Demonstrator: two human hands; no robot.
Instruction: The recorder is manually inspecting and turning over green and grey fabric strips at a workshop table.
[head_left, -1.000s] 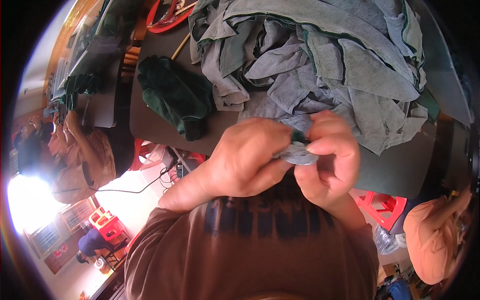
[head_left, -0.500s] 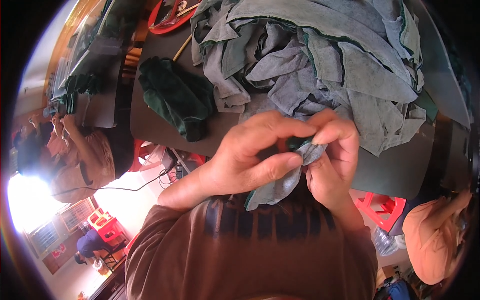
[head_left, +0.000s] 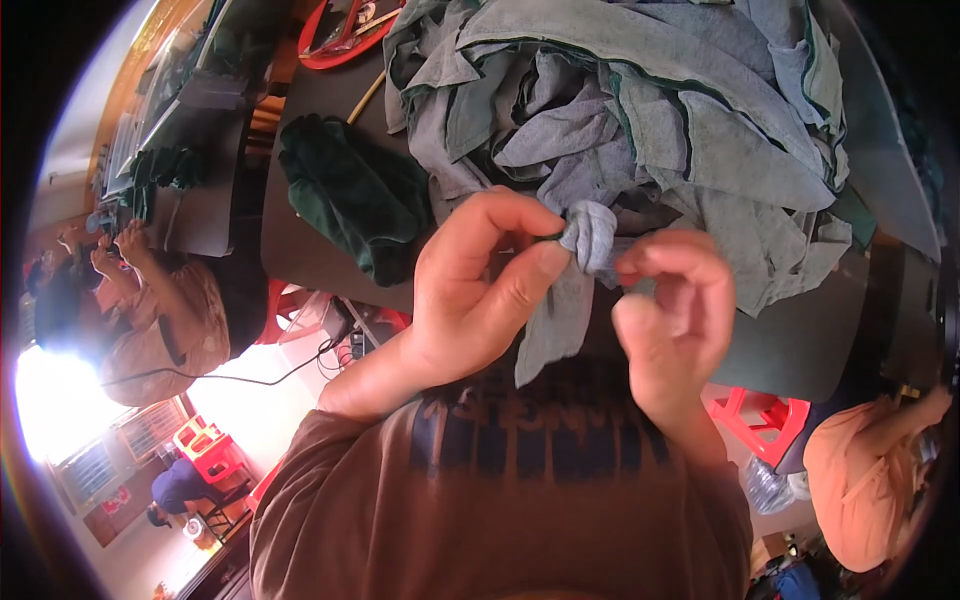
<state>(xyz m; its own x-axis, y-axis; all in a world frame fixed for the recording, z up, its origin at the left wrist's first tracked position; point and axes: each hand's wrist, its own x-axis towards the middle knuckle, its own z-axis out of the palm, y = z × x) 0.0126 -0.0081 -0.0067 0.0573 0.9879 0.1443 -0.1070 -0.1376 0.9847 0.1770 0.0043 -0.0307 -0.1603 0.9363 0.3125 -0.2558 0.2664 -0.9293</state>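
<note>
Grey cloth strip (head_left: 590, 236), bunched at its top, hangs from the left hand (head_left: 465, 290), fingers pinched on it, before the cloth pile (head_left: 740, 140) on the desk (head_left: 312, 255). Right hand (head_left: 685, 310): fingers curled, thumb and forefinger parted, beside the strip; contact undetermined.

A rounded red plastic tray (head_left: 322, 65) and a thin yellowish wooden-looking stick (head_left: 366, 98) lie on the dark, smooth tabletop (head_left: 320, 258); at right — near a red plastic stool (head_left: 795, 415) — is an orange-shirted co-worker (head_left: 862, 485).
</note>
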